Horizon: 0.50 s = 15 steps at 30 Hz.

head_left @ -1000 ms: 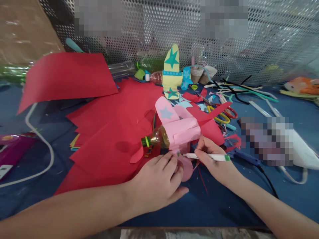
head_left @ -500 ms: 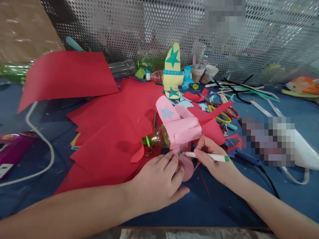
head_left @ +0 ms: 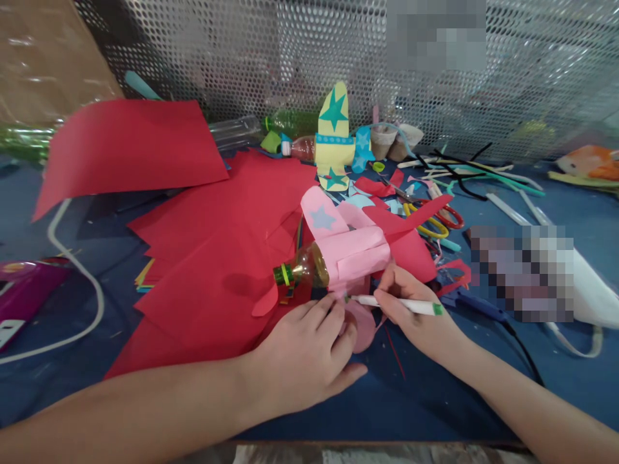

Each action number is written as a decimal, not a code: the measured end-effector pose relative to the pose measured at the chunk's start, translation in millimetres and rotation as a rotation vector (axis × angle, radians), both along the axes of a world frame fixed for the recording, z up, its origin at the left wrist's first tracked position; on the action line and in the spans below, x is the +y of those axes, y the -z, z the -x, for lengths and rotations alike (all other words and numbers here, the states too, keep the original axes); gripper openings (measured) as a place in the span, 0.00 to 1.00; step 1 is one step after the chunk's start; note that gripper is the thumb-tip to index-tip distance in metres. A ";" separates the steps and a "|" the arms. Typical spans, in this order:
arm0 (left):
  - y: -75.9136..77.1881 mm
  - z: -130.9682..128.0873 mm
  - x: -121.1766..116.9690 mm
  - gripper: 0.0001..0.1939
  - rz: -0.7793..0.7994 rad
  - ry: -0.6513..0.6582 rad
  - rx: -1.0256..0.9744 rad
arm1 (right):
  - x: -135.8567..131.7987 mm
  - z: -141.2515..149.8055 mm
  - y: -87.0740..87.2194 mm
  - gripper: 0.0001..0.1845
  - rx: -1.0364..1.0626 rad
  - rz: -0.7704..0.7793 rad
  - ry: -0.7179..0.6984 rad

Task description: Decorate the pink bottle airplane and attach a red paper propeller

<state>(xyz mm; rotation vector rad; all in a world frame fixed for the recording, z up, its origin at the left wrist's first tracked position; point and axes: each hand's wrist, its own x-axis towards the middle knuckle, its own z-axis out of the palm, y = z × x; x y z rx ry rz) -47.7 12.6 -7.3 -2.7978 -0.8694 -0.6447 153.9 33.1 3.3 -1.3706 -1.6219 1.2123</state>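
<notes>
A toy plane made from a plastic bottle (head_left: 311, 265) with a green cap lies tilted in front of me, wrapped in pink paper (head_left: 360, 248). One upper wing carries a pale blue star (head_left: 322, 218). My left hand (head_left: 309, 348) rests over the lower pink wing (head_left: 362, 327), fingers laid on it and thumb apart. Pinched in my right hand (head_left: 411, 303) is a white marker pen (head_left: 407, 304) with a green end. Its tip meets the pink paper beside my left fingertips; any mark there is too small to make out.
Red paper sheets (head_left: 217, 245) spread to the left. Behind stands a yellow paper-covered bottle plane (head_left: 333, 151). Scissors (head_left: 430, 222), paper scraps and pipe cleaners (head_left: 474, 171) lie at the right, near a blue tool with a black cord (head_left: 478, 303).
The whole view has shifted very slightly. Both hands, the marker pen and the pink plane keep practically the same places relative to each other.
</notes>
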 end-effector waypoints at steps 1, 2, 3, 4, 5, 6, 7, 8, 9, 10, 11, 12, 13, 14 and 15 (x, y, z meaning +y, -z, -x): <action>0.1 0.0 0.2 0.20 0.003 -0.001 0.001 | -0.4 -0.1 0.0 0.10 -0.003 -0.002 -0.001; 0.3 0.0 0.4 0.20 0.004 0.000 0.003 | -0.7 -0.2 -0.3 0.10 -0.004 -0.007 -0.002; 0.7 0.0 0.5 0.20 0.002 0.000 0.003 | -0.9 -0.2 -0.6 0.10 -0.004 -0.011 -0.003; 1.0 0.0 0.6 0.20 -0.001 0.000 0.003 | -1.0 -0.1 -1.0 0.10 -0.004 -0.015 0.000; 1.4 -0.1 0.7 0.20 -0.003 0.000 0.004 | -0.9 0.0 -1.3 0.10 -0.005 -0.014 0.004; 1.6 -0.1 0.6 0.20 -0.003 -0.001 0.004 | -0.8 0.1 -1.5 0.10 -0.009 -0.011 0.008; 1.7 -0.2 0.5 0.20 -0.004 -0.001 0.004 | -0.6 0.2 -1.5 0.10 -0.016 -0.008 0.009; 1.6 -0.2 0.3 0.20 -0.004 0.000 0.003 | -0.4 0.2 -1.4 0.10 -0.020 -0.007 0.006; 1.4 -0.3 0.1 0.20 -0.004 0.001 0.003 | -0.3 0.2 -1.1 0.10 -0.020 -0.006 0.001; 1.2 -0.3 0.0 0.20 -0.005 0.000 0.002 | -0.1 0.1 -0.7 0.10 -0.017 -0.006 -0.001; 1.0 -0.3 -0.1 0.20 -0.008 -0.002 0.001 | -0.1 -0.1 -0.4 0.10 -0.013 -0.006 -0.001; 0.9 -0.3 -0.1 0.20 -0.010 -0.004 0.000 | -0.1 -0.1 -0.1 0.10 -0.010 -0.008 0.001; 0.8 -0.3 -0.1 0.20 -0.011 -0.005 -0.002 | -0.2 -0.1 0.0 0.10 -0.009 -0.009 0.002; 0.8 -0.2 -0.1 0.20 -0.012 -0.007 -0.003 | -0.3 -0.1 -0.1 0.10 -0.010 -0.011 0.001; 0.8 -0.2 -0.1 0.20 -0.012 -0.010 -0.004 | -0.4 0.1 -0.3 0.10 -0.011 -0.011 -0.003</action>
